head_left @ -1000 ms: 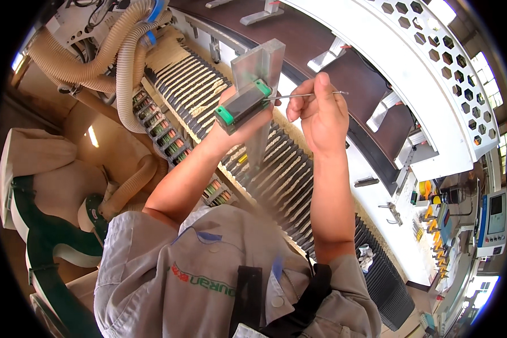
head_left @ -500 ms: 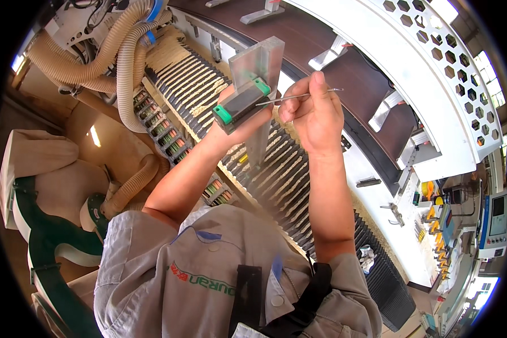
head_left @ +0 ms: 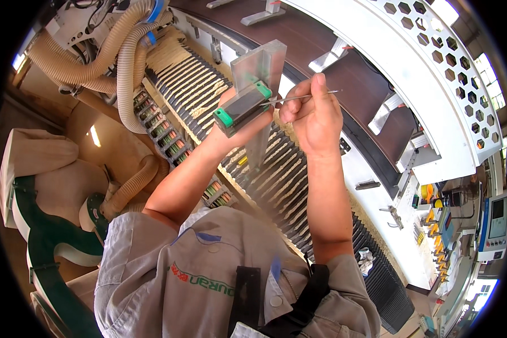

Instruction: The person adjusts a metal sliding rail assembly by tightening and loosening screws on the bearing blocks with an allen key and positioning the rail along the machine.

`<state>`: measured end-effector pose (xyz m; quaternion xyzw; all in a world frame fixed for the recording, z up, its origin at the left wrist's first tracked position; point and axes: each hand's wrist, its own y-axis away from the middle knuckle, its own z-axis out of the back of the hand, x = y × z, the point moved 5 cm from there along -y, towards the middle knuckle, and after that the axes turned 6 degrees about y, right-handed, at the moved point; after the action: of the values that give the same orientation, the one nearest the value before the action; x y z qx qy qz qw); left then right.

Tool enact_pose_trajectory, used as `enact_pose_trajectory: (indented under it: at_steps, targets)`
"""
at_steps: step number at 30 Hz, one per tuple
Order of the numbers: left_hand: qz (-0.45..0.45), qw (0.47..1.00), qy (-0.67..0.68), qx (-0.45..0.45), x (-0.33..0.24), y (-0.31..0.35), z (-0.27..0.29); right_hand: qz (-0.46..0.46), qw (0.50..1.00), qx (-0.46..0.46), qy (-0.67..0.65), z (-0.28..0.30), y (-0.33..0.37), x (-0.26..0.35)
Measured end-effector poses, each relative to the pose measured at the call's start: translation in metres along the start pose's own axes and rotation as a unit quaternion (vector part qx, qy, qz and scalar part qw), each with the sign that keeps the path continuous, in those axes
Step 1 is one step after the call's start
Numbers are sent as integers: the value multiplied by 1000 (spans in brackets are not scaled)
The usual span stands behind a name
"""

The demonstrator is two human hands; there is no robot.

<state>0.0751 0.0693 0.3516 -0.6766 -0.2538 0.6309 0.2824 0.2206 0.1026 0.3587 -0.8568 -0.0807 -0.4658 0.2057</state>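
Note:
My left hand (head_left: 248,130) is wrapped from below around a dark guide block (head_left: 243,107) with green end caps. A grey metal plate (head_left: 259,63) stands up behind the block, and they seem joined. The part of my left hand behind the block is mostly hidden. In my right hand (head_left: 318,121), thumb and fingers pinch a thin metal rod (head_left: 290,99). Its left tip reaches the block near the far green cap; the other end sticks out past my thumb. Whether that tip sits in a hole I cannot tell.
Beneath my hands runs a slatted bellows cover (head_left: 290,180) strewn with sawdust. Ribbed hoses (head_left: 128,73) hang at the far left, and a cable chain (head_left: 160,132) lies beside the bellows. On the right are a white machine hood (head_left: 388,62) and a control panel (head_left: 494,222).
The block and plate have shifted slightly to the right. My right hand has barely moved, and the rod still meets the block near the same cap.

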Motion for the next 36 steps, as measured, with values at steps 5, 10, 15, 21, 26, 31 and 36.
enact_pose_trajectory:
  at_steps: [5,10,15,21,26,31,36]
  targets:
    - [-3,999,-43,4,7,1,4,-7,1000,-8,-3,-2,-8,0]
    - [-7,1000,-17,1,4,0,4,-22,999,0,-23,1,-13,-2]
    - [28,999,-7,-15,8,-1,1,-25,1000,14,-3,-1,-15,-4]
    - [35,999,-20,-5,8,0,2,-23,1000,20,-8,-2,-14,-4]
    - [39,997,-60,-22,-1,-4,-3,-24,999,12,19,-3,-15,-2]
    - [71,997,-30,-27,2,-4,-3,-22,999,20,23,-3,-17,-2]
    - [37,993,-110,-21,-6,-8,-4,-53,998,15,-39,-2,-16,-5]
